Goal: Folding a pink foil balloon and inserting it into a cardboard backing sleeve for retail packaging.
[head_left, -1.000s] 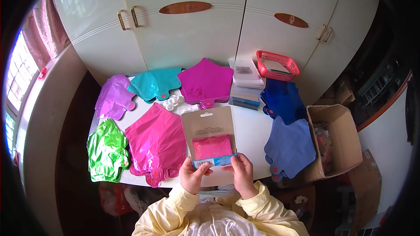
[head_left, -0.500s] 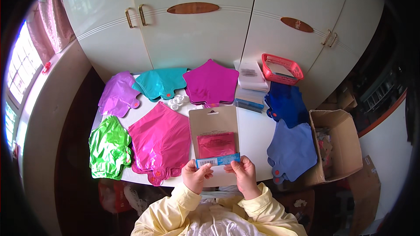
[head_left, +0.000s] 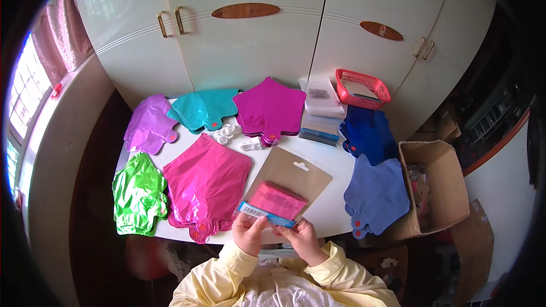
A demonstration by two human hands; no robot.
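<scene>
Before me, tilted clockwise, is a brown cardboard packaging card with a hang hole at its top. A folded pink foil piece lies against the card, above a blue strip with a barcode along the bottom edge. My left hand pinches the lower left corner, thumb on top. At the lower right part of that edge, my right hand is closed on it too, fingers partly hidden. Left of the card lies a stack of pink foil balloons, flat and uninflated.
Around the white table lie flat foil balloons: green, lilac, teal, magenta, navy and grey-blue. Small white bundles, stacked cards and a red basket stand farther back; a cardboard box is right.
The card has turned from upright to tilted clockwise, its top swinging right, exposing the magenta balloon's lower tab and another white bundle. Both hands have stayed on its bottom edge.
</scene>
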